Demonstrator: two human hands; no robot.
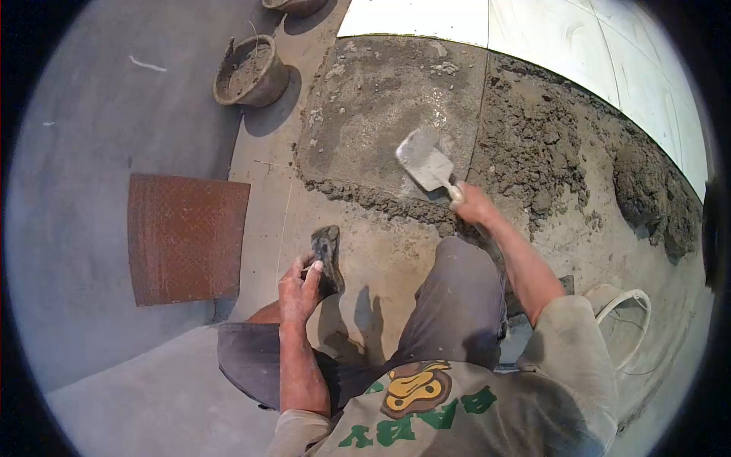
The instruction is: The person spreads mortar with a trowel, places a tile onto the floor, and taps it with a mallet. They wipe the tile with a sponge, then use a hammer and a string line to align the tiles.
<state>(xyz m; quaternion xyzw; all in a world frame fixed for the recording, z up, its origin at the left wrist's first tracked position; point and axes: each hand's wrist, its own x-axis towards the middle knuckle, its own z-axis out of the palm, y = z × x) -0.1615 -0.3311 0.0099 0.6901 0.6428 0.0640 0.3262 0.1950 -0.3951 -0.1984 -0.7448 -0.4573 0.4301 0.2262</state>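
Note:
My right hand [474, 206] is wrapped round the handle of a trowel [425, 161]. The trowel's broad, mortar-smeared blade lies over the near right part of a grey square tile [365, 114] dusted with mortar. Wet mortar [373, 199] lines the tile's near edge. Resting by my knee, my left hand [299, 291] has its fingers drawn together beside my dirty shoe [326, 255]. A small pale bit shows at those fingertips, too small to name.
Rough mortar [533, 137] spreads right of the tile, with a larger heap [655, 190] beyond. White tiles [556, 38] lie at the back. A bucket of mortar [251, 72] stands by the wall, where a reddish-brown tile [186, 240] leans. A white bucket [620, 324] sits at right.

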